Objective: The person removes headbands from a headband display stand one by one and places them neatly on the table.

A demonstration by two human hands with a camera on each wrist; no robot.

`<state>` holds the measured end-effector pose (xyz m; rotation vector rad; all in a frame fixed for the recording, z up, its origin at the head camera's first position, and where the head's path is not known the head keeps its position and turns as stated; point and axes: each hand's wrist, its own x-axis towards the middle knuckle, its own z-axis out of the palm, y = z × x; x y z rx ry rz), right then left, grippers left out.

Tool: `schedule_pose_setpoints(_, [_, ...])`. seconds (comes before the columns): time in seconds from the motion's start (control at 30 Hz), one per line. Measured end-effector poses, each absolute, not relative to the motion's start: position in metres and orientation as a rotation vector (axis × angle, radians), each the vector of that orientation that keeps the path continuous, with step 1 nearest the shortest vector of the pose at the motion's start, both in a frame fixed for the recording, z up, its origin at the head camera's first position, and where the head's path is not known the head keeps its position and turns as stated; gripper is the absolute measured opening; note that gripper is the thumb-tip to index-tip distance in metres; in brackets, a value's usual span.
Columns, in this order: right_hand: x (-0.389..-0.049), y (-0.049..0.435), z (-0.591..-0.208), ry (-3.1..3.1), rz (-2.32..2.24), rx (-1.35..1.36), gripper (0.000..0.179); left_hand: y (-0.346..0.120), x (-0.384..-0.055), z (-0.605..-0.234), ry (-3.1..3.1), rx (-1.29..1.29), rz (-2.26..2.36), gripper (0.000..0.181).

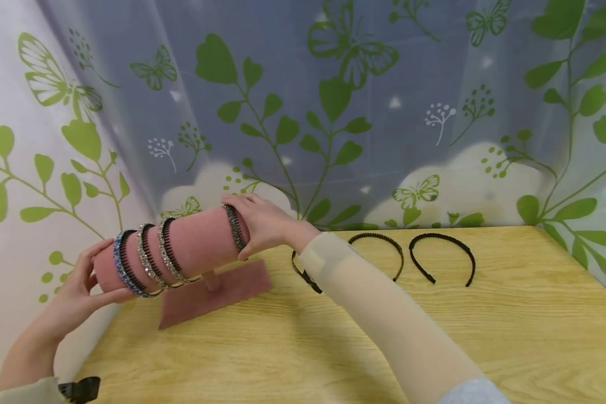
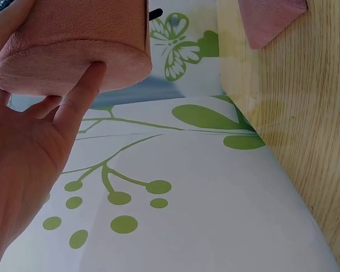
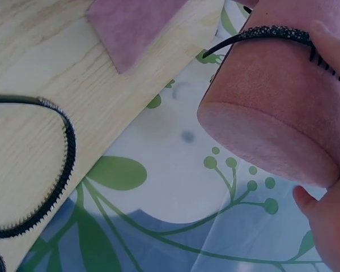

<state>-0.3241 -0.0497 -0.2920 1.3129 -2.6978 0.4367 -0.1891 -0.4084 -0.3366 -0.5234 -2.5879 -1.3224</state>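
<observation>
A pink headband display stand [image 1: 202, 238] has a padded roll on a post above a flat base [image 1: 182, 307]. My left hand [image 1: 68, 297] holds the roll's left end, one fingertip against its end face [image 2: 39, 71]. Near that end sit a blue beaded headband [image 1: 123, 264] and two silver jewelled headbands [image 1: 145, 255]. Close to the right end is a dark beaded headband [image 1: 236, 227]. My right hand [image 1: 267, 224] grips this headband around the roll, thumb low and fingers on top. In the right wrist view, one free tip of the dark headband [image 3: 272, 33] sticks out past the roll.
On the wooden table [image 1: 510, 314], right of the stand, lie a black headband [image 1: 441, 237], a toothed dark headband [image 1: 403, 258] and another [image 1: 310, 283] partly behind my right forearm. A leaf-and-butterfly curtain [image 1: 283, 112] hangs along the back and left edges.
</observation>
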Motion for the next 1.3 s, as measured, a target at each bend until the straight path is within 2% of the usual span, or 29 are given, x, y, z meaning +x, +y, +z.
schedule_pose_setpoints(0.5, [-0.333,-0.027,-0.303,-2.685,0.968,1.253,0.116,-0.407,-0.188,-0.337,-2.578,-0.517,-1.374,0.098])
schedule_pose_setpoints(0.93, [-0.338,-0.018,-0.304,-2.696,1.248,1.250,0.116,-0.408,-0.190,-0.335,-2.597,-0.519,-1.327,0.097])
schedule_pose_setpoints(1.3, [-0.340,-0.010,-0.314,-2.645,1.461,1.201,0.110,-0.408,-0.189,-0.336,-2.586,-0.507,-1.359,0.097])
